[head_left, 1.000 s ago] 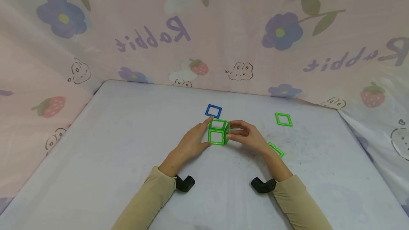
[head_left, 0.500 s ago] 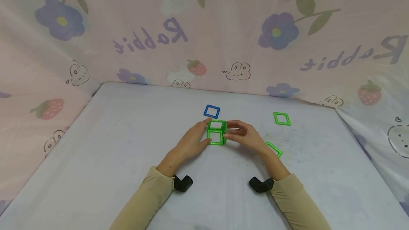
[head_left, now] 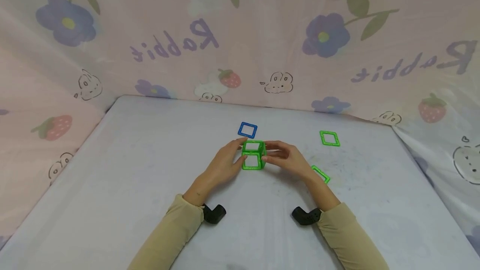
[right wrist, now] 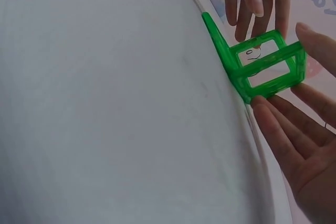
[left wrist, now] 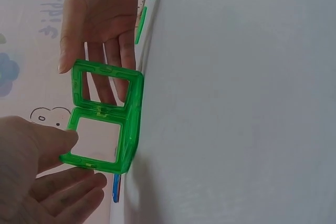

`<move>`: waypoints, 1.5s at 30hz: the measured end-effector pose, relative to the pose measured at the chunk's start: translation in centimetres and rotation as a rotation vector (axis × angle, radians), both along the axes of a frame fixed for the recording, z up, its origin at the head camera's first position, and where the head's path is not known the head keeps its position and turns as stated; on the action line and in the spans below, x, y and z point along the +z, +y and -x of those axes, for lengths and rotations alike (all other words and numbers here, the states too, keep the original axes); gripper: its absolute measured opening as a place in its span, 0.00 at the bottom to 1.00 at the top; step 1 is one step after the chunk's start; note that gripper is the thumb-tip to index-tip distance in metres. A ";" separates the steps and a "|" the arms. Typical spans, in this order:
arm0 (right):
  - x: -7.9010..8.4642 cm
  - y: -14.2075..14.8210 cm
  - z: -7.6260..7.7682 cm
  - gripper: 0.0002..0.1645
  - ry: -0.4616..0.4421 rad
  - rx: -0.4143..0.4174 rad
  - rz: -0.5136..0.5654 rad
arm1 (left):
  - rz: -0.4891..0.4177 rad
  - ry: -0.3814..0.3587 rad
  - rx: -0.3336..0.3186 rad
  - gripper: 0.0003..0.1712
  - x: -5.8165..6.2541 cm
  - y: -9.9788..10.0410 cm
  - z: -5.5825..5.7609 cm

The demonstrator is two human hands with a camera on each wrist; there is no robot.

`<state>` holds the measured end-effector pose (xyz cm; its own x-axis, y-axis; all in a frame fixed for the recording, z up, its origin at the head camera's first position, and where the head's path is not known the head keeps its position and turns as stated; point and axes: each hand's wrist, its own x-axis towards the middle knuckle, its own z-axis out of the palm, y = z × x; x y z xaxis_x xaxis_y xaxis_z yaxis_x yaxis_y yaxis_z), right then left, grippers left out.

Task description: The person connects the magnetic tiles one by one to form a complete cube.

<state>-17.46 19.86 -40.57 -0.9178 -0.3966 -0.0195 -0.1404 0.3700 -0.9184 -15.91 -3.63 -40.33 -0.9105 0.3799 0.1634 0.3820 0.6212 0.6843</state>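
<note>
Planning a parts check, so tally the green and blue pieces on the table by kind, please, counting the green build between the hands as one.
Green build: 1
Loose green: 2 (far square; near square, partly hidden)
Blue square: 1
Total: 4

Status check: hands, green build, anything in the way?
Left hand and right hand holding opposite sides of green build. At least three squares joined. Blue square close behind, could crowd left hand.

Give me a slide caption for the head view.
Left hand and right hand hold joined green frames on a white tabletop, a blue frame lying beyond.
</note>
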 end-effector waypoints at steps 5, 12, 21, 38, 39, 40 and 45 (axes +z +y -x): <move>0.1 0.2 -0.2 0.29 0.010 0.002 0.007 | -0.039 0.007 -0.008 0.29 0.0 0.0 0.0; 0.0 0.3 -0.2 0.25 -0.004 -0.051 0.037 | -0.074 0.051 -0.016 0.24 -0.1 -0.2 0.1; 0.2 0.3 -0.1 0.20 0.024 -0.067 0.021 | -0.091 0.064 -0.014 0.21 0.0 -0.8 0.0; 0.2 0.5 0.0 0.18 0.073 -0.086 0.057 | -0.103 0.086 -0.028 0.21 0.0 -0.9 -0.1; 0.2 0.5 0.0 0.18 0.070 -0.086 0.061 | -0.108 0.091 -0.032 0.22 0.0 -0.9 -0.1; 0.2 0.5 0.0 0.18 0.067 -0.088 0.065 | -0.113 0.097 -0.036 0.23 0.0 -0.9 -0.1; 0.2 0.3 0.1 0.20 0.065 -0.076 0.087 | -0.143 0.088 -0.047 0.27 0.0 -0.9 -0.1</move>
